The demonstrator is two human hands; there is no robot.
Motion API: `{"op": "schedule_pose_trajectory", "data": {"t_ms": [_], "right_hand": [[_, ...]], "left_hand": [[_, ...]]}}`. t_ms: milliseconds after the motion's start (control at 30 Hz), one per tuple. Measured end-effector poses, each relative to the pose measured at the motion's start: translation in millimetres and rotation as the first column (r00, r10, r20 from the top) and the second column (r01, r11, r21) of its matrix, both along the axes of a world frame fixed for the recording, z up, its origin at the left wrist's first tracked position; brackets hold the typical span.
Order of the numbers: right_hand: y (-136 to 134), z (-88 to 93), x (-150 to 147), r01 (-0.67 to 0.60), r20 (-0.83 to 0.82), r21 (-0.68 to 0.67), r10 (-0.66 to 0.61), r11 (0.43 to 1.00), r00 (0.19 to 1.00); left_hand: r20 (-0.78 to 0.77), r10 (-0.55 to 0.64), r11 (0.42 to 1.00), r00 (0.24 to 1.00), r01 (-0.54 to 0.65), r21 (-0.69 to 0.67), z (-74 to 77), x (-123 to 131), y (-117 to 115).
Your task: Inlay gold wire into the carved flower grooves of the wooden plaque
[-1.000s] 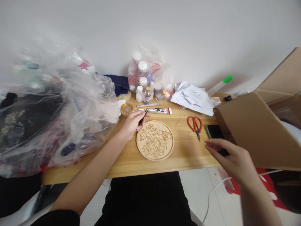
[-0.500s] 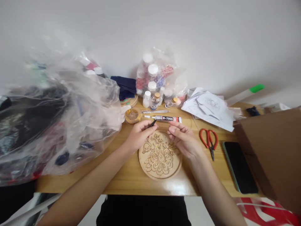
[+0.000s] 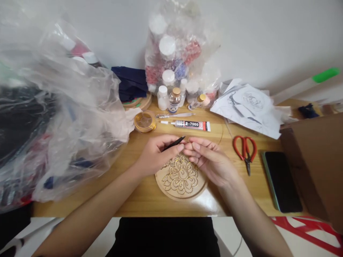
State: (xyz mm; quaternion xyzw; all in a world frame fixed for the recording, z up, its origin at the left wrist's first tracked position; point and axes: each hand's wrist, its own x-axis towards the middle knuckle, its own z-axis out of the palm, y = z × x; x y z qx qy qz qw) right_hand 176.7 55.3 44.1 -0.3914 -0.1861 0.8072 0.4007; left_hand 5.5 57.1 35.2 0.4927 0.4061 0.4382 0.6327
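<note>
My left hand [image 3: 155,155] is closed around black tweezers [image 3: 175,142], their pointed end up and to the right. My right hand [image 3: 213,159] pinches a thin gold wire [image 3: 189,139] between thumb and forefinger, and its fingertips meet those of my left hand. Below both hands lies a round wooden board [image 3: 177,194] with a flower outlined in gold wire; its upper part is hidden by my hands. Just beyond them a B-7000 glue tube [image 3: 191,124] lies flat, with a slim pen-like tool [image 3: 177,115] behind it.
A spool of gold wire [image 3: 145,121] sits left of the glue. Red-handled pliers [image 3: 245,150], a phone [image 3: 281,182] and a cardboard box [image 3: 316,160] are at right. Paper sketches [image 3: 246,103], small bottles [image 3: 162,98] and bulky plastic bags [image 3: 88,132] line the back and left.
My hands have come together above the board, the left one moving right with the tweezers. The camera view has tipped down and nearer, so the things at the back appear higher.
</note>
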Motion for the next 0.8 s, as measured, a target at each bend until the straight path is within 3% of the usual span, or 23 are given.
{"op": "schedule_pose_trajectory", "data": {"t_ms": [167,500,800], "right_hand": [[-0.4,0.0,0.8,0.003,0.006,0.017,-0.003,1.0,1.0],[-2.4,0.2,-1.0,0.004,0.064,0.05,-0.007,0.999,0.998],[-9.0,2.4,-2.0,-0.029,0.208,0.264,-0.028,0.964,0.978]], "left_hand": [[0.034,-0.005,0.998,0.999,0.007,-0.06,2.3,0.3,-1.9],[-0.134,0.076,0.991,0.988,-0.059,0.121,-1.0,-0.3,-2.0],[-0.26,0.141,0.966,0.955,-0.075,0.247,0.3,-0.5,-3.0]]}}
